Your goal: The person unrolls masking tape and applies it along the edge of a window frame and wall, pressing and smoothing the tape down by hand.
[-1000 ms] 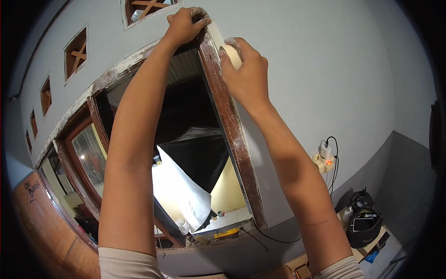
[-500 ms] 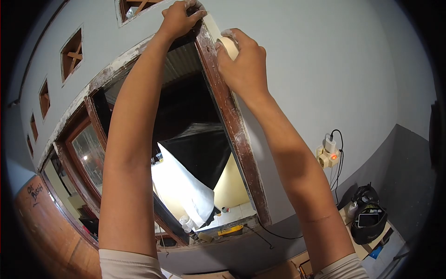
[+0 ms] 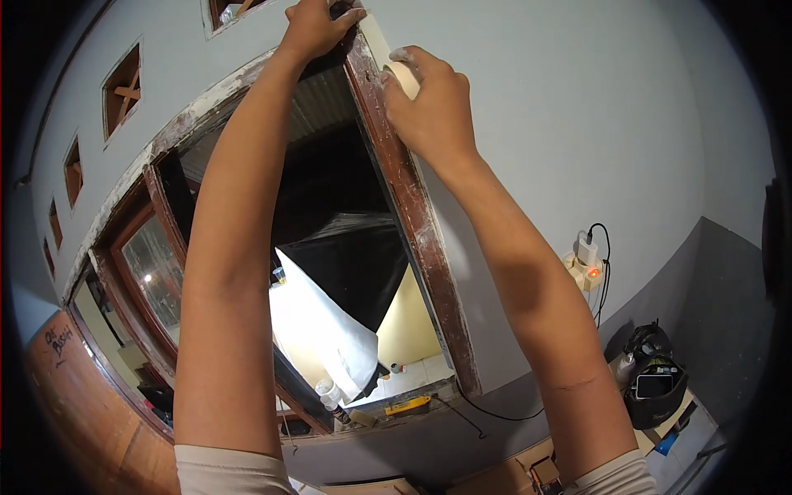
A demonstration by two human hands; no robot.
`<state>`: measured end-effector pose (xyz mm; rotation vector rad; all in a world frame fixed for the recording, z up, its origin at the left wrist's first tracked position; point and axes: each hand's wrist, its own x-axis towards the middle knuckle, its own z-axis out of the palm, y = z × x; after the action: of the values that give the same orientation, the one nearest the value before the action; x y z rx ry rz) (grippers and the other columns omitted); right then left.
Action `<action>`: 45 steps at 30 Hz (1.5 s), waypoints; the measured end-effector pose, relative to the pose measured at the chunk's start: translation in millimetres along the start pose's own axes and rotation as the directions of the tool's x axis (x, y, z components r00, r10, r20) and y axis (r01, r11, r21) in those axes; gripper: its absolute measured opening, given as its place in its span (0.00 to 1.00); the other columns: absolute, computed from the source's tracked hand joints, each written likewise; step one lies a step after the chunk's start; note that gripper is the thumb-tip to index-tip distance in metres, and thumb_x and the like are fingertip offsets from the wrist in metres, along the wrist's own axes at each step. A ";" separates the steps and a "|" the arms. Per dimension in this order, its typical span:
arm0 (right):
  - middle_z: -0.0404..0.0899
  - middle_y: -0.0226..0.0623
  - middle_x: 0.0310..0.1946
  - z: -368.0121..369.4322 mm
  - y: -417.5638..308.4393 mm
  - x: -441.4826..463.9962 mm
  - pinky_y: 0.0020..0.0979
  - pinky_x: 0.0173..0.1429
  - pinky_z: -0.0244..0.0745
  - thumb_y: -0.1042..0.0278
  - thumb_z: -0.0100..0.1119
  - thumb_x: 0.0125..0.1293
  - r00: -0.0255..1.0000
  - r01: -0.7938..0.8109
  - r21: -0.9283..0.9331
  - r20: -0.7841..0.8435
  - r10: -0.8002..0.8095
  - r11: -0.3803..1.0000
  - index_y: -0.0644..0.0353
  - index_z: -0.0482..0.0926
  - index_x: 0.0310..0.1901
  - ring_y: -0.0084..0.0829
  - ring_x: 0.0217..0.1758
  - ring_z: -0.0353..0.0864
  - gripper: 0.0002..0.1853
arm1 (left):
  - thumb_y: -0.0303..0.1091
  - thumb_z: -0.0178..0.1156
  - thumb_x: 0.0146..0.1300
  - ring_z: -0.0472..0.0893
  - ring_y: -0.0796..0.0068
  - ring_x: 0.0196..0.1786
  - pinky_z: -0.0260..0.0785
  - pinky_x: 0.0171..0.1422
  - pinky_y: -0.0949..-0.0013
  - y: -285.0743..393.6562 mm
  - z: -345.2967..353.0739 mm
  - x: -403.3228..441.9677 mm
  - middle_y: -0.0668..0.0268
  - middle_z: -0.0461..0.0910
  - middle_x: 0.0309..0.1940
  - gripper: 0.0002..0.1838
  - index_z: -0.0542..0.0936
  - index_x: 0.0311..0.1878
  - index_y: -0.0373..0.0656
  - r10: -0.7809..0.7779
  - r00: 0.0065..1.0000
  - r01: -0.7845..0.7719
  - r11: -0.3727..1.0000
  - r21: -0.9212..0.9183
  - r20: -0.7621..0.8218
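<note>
My right hand (image 3: 433, 107) is closed around a cream roll of masking tape (image 3: 404, 81), held against the wall beside the window frame's right post. A pale strip of tape (image 3: 375, 37) runs up from the roll along the post's outer edge. At the top corner of the brown, paint-worn window frame (image 3: 421, 219), my left hand (image 3: 318, 26) has its fingers bent, with the thumb at the strip's upper end. The left fingertips are partly hidden at the image's upper edge. Pale dust coats my right fingertips.
A yellow-handled tool (image 3: 408, 405) and a clear plastic cup (image 3: 328, 393) are on the window sill. A power socket with a plugged-in charger (image 3: 587, 256) is on the right wall. Below it sits a black bag (image 3: 656, 384) with a phone. Glazed windows (image 3: 153, 272) continue left.
The view has shifted slightly, with both hands a little higher in the picture. Slightly more of the tape strip shows between my hands. Both hands keep nearly the same grip.
</note>
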<state>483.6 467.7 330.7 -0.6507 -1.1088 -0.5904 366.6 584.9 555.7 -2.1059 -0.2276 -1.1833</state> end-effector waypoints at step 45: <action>0.90 0.61 0.49 -2.5 14.2 15.1 0.44 0.66 0.83 0.64 0.68 0.63 0.991 -0.118 0.019 0.063 0.117 0.993 0.70 0.88 0.55 0.54 0.55 0.91 0.22 | 0.37 0.74 0.64 0.90 0.60 0.35 0.81 0.47 0.58 31.1 -1.7 -11.8 0.54 0.90 0.31 0.12 0.89 0.41 0.37 -0.026 0.973 -0.008 0.989 -0.148 -0.229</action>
<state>500.4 473.8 341.5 -0.7134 -1.1251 -0.4583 373.1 562.9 531.5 -2.0704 -0.0435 -1.4771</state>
